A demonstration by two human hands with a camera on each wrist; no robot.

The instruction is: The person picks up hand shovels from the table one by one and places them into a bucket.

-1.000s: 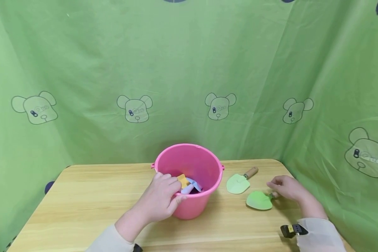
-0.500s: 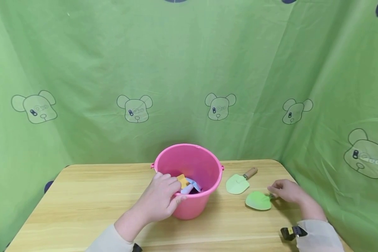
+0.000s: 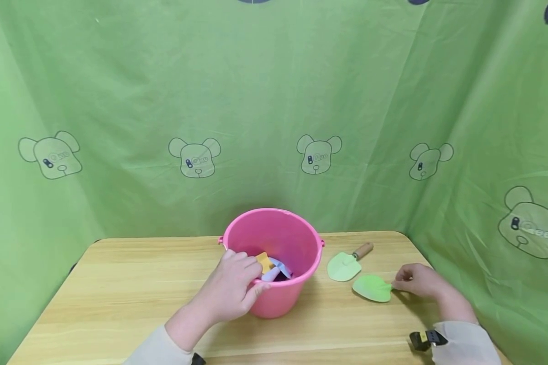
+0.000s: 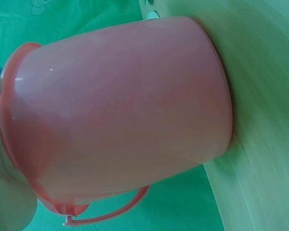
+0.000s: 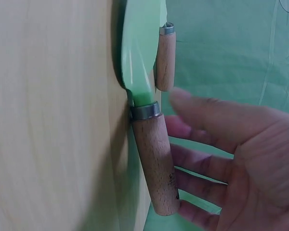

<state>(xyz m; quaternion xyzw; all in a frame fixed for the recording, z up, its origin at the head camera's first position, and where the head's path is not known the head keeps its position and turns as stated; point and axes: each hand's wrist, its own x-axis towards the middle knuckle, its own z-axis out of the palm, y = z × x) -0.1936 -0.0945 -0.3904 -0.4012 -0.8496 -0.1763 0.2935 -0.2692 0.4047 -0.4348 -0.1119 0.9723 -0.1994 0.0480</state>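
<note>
One hand per item: left hand (image 3: 232, 284) grips pink bucket (image 3: 278, 300) by its rim (presumably steadying it); right hand (image 3: 420, 280), loosely spread, thumb clear, has fingers against nearer trowel (image 3: 373, 288), on table (image 3: 132, 284), at its handle.

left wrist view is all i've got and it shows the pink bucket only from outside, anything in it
Observer: Yes, the head view shows a yellow piece and bluish pieces inside the pink bucket; I can't tell what they are.
Operator: ok and where's the right hand
Observer: The right hand is at the nearer green trowel, its fingers by the wooden handle; whether they grip it is hard to tell.
Operator: any other tool out there
Observer: A second green trowel lies on the table right of the bucket, its handle pointing away from the person.
</note>
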